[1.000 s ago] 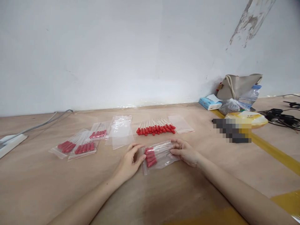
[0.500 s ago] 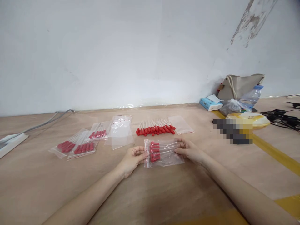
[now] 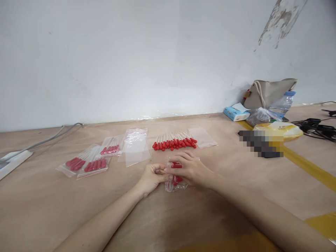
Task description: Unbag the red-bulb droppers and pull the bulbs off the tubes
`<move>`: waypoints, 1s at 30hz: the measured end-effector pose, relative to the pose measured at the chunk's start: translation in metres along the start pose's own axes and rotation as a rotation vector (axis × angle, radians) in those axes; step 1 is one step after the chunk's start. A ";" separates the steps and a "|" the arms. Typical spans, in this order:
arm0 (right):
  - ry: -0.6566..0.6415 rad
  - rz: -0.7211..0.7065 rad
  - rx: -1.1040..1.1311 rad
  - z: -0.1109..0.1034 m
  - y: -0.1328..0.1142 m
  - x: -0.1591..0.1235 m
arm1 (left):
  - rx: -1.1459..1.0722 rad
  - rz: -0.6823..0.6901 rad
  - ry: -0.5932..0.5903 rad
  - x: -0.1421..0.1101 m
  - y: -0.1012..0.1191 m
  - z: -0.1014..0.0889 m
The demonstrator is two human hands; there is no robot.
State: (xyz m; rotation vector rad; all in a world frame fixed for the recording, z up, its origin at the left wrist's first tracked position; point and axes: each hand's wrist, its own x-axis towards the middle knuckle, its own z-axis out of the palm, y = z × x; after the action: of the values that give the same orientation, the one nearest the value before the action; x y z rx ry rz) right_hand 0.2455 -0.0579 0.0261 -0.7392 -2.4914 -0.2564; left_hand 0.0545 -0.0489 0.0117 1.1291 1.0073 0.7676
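Observation:
A clear zip-lock bag (image 3: 169, 187) with several red-bulbed droppers (image 3: 177, 180) inside is in front of me. My left hand (image 3: 153, 178) pinches its left, zip end between thumb and fingers. My right hand (image 3: 193, 169) reaches across the top of the bag, its fingertips meeting my left fingers at the zip edge, and it hides most of the bag. Beyond my hands lies a row of loose droppers (image 3: 174, 143) with red bulbs toward me and thin clear stems pointing away.
Filled dropper bags (image 3: 96, 164) lie at the left, beside flat, unfilled zip-lock bags (image 3: 136, 150). Another flat bag (image 3: 203, 137) is right of the loose droppers. A tissue pack (image 3: 236, 112), a beige bag (image 3: 273, 91) and black cables (image 3: 319, 127) are at the right; a power strip (image 3: 15, 161) is far left.
My right hand has moved left from the far end of the bag to its zip end, over the red bulbs. My left hand keeps its hold there.

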 end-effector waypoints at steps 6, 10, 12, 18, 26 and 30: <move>-0.011 -0.153 -0.059 0.000 0.004 0.011 | 0.026 0.012 -0.063 0.001 -0.002 -0.003; 0.111 -0.118 0.007 0.011 0.003 0.005 | 0.058 -0.004 -0.121 0.000 -0.001 -0.008; 0.148 -0.081 0.014 0.018 0.002 0.002 | 0.055 -0.017 -0.132 0.000 -0.001 -0.009; 0.158 -0.034 0.028 0.032 0.001 -0.001 | 0.075 0.046 -0.003 0.000 -0.002 0.003; 0.056 0.021 0.198 0.020 0.000 -0.001 | 0.354 0.245 0.073 0.001 -0.015 0.003; -0.062 0.127 0.279 0.005 0.000 -0.005 | 0.609 0.365 0.160 0.000 -0.016 -0.004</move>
State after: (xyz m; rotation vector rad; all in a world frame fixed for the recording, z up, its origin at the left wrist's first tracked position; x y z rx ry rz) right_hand 0.2466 -0.0583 0.0193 -0.7926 -2.4558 0.1594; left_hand 0.0508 -0.0518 -0.0038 1.8350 1.2293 0.8746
